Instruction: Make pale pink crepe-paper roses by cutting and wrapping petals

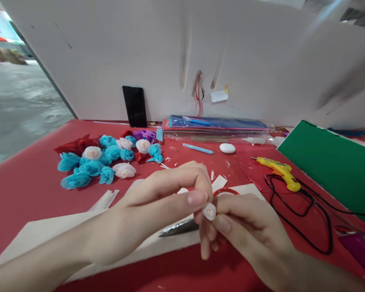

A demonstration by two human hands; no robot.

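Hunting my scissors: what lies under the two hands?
Under the left hand and right hand, both pinching a small white paper bud, red-handled metal scissors lie on a cream paper sheet. Blade tips and one handle loop show; the middle is covered.

The slender left hand (pixel 167 194) and right hand (pixel 249 225) are bare, with long tapering fingers and short, rounded, plain glossy nails, and each runs back into a smooth bare forearm (pixel 63 247), uncovered to the frame's edge.

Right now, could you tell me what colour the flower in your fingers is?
The flower is white, faintly pink inside, seen in the head view.
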